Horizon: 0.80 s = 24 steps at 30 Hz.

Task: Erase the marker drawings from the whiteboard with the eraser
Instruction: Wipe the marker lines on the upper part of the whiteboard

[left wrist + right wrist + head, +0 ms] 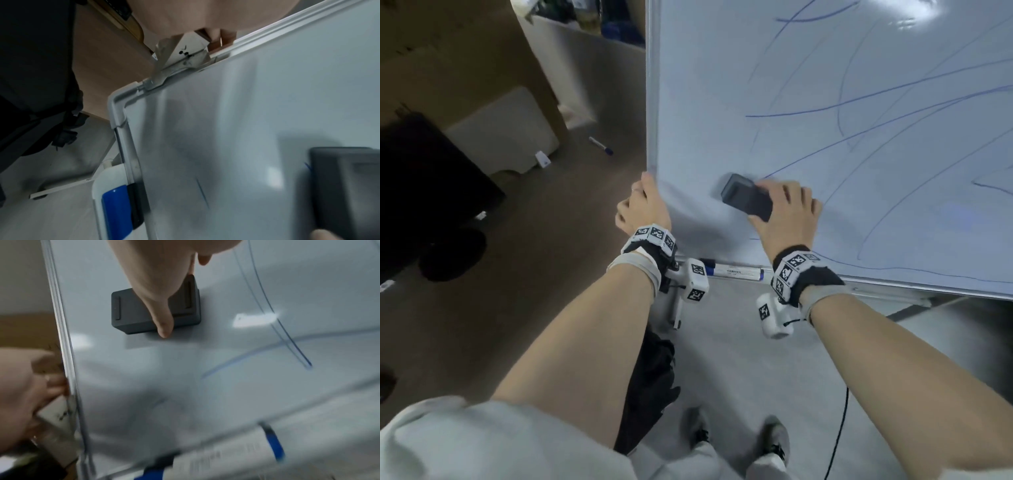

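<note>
The whiteboard (825, 102) stands upright on my right, crossed by long blue marker lines (859, 99). My right hand (782, 212) grips a dark grey block eraser (746, 197) and presses it flat on the board near its lower left corner. In the right wrist view the thumb lies over the eraser (131, 311), with blue strokes (292, 344) to its right. My left hand (643, 205) grips the board's left frame edge (652, 102), fingers curled behind it. The eraser (345, 186) shows blurred at the lower right of the left wrist view.
A blue-capped marker (732, 270) lies in the tray along the board's bottom edge. Another marker (601, 145) lies on the floor to the left, near a white box (506, 130). A black cable (839, 431) runs along the floor by my feet.
</note>
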Each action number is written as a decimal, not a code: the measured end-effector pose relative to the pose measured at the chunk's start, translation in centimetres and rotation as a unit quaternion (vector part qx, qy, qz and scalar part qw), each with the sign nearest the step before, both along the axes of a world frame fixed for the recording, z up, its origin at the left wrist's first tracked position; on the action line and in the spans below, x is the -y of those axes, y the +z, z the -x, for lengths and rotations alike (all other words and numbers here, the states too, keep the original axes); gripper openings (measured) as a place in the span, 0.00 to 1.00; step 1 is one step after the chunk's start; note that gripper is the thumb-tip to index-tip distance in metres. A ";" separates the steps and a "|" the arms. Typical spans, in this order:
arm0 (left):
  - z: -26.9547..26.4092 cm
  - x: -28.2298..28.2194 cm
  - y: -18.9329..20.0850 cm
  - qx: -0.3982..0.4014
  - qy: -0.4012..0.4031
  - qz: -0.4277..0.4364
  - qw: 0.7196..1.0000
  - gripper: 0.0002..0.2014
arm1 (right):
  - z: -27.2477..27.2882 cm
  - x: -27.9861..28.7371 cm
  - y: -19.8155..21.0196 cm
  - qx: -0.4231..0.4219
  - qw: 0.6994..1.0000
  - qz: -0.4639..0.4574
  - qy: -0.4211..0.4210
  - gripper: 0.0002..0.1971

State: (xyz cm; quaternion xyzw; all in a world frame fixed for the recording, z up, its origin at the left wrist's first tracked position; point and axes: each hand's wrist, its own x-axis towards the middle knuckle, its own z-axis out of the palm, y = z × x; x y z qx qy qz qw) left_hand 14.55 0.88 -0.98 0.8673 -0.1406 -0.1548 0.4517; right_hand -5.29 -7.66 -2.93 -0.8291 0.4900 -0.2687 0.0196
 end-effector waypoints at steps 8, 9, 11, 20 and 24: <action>0.4 -0.1 -0.7 0.001 0.064 0.055 0.996 0.24 | 0.0 -2.6 -5.2 -0.128 0.982 -0.003 0.136 0.27; 0.2 -0.3 -0.7 0.013 0.062 0.049 0.997 0.23 | -0.1 -3.1 -5.8 -0.146 0.979 -0.003 0.140 0.27; -0.2 -0.6 -0.5 0.043 0.019 0.003 0.999 0.20 | -0.7 -3.3 -5.1 -0.146 0.981 0.001 0.130 0.25; -0.3 1.3 5.5 -0.123 0.025 0.006 0.992 0.40 | -1.2 1.6 8.0 0.013 0.998 0.069 -0.002 0.26; -0.5 4.6 7.7 -0.138 0.015 0.157 0.978 0.33 | -0.9 1.0 5.3 -0.070 0.994 -0.009 0.080 0.25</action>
